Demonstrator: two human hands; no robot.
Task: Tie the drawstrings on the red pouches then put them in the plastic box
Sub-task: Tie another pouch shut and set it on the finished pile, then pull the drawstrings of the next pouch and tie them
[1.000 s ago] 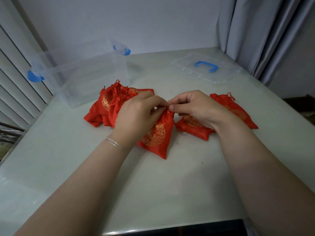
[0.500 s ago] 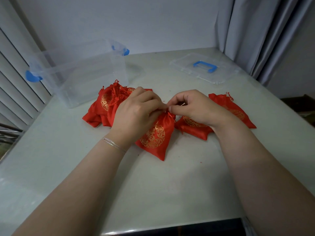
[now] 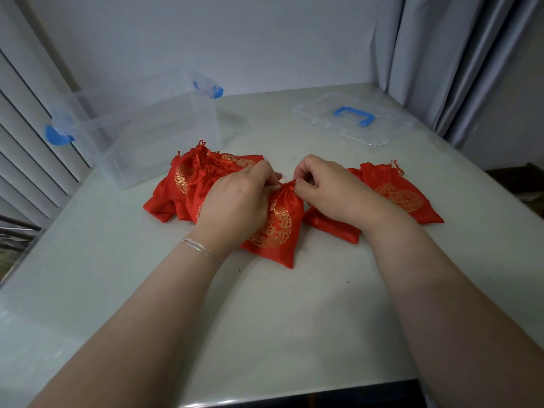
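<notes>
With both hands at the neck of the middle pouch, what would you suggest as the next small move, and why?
Probably draw the strings apart to cinch the knot. The left hand and right hand both pinch at the gathered neck of the middle pouch, which lies on the table, while the plastic box holds no pouches yet.

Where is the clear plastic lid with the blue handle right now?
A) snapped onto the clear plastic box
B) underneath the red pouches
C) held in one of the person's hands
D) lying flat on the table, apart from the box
D: the clear plastic lid with the blue handle lies flat on the pale table at far right, while the clear plastic box stands open at far left.
</notes>
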